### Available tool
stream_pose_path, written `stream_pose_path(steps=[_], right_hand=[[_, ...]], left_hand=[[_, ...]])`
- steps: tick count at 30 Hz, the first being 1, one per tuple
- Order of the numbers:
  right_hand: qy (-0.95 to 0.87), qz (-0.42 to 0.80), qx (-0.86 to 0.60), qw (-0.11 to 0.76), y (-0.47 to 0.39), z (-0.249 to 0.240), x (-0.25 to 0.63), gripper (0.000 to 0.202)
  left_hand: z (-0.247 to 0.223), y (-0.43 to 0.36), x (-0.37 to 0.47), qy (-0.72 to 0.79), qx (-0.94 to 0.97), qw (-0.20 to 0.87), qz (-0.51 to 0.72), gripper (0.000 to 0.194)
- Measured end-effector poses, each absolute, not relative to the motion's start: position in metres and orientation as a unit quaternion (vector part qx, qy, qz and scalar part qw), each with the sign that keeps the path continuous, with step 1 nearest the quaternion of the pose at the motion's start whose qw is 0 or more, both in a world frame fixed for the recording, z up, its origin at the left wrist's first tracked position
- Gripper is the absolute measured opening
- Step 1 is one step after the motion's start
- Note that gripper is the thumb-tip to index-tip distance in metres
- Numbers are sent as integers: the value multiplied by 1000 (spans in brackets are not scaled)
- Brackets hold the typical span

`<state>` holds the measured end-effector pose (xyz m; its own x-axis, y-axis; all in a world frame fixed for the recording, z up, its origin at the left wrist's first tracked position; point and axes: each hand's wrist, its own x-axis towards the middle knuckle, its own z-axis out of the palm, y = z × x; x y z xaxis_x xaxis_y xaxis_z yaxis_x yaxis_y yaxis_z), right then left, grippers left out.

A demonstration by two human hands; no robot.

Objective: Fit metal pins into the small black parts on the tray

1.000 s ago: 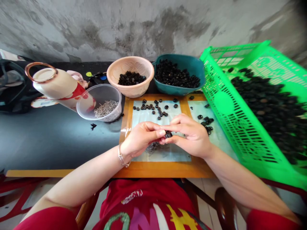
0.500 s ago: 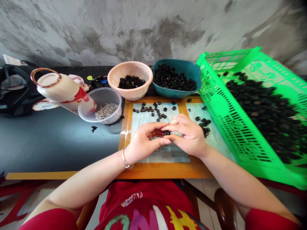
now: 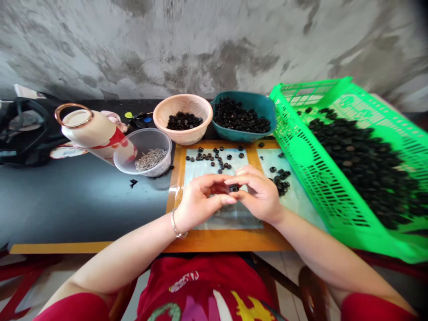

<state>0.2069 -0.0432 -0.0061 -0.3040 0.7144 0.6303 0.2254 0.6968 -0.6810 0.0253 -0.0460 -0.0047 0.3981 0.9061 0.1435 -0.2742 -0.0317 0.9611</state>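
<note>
A gray wall (image 3: 207, 44) with dark, patchy stains stands behind the table. The dark table top (image 3: 73, 200) has a yellow wooden edge (image 3: 60, 247). A red chair frame (image 3: 16, 285) shows low on the left. Bright daylight falls on everything.

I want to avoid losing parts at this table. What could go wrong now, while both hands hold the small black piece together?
The small black piece is pinched only at the fingertips of the left hand and right hand, so it might slip and mix with the loose black rings on the mat. The right forearm lies close to the tilted green basket; a bump could perhaps shift it and spill its black parts.
</note>
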Motion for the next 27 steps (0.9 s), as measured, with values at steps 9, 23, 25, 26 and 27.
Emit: stream_pose_path(steps=[9, 23, 25, 26, 27], right_hand=[[-716, 326, -337, 517, -38, -10, 211, 24], [-777, 396, -430, 234, -29, 5, 238, 12], [-832, 348, -415, 119, -38, 0, 222, 5], [-848, 322, -411, 88, -41, -1, 217, 6], [-860, 299, -409, 66, -43, -3, 214, 8]], left_hand=[[-5, -29, 17, 356, 538, 591, 484, 37], [-36, 4, 3, 426, 851, 184, 245, 29], [-39, 5, 4, 415, 870, 157, 217, 32], [-40, 5, 5, 415, 873, 149, 209, 34], [-40, 6, 7, 416, 874, 144, 204, 36]])
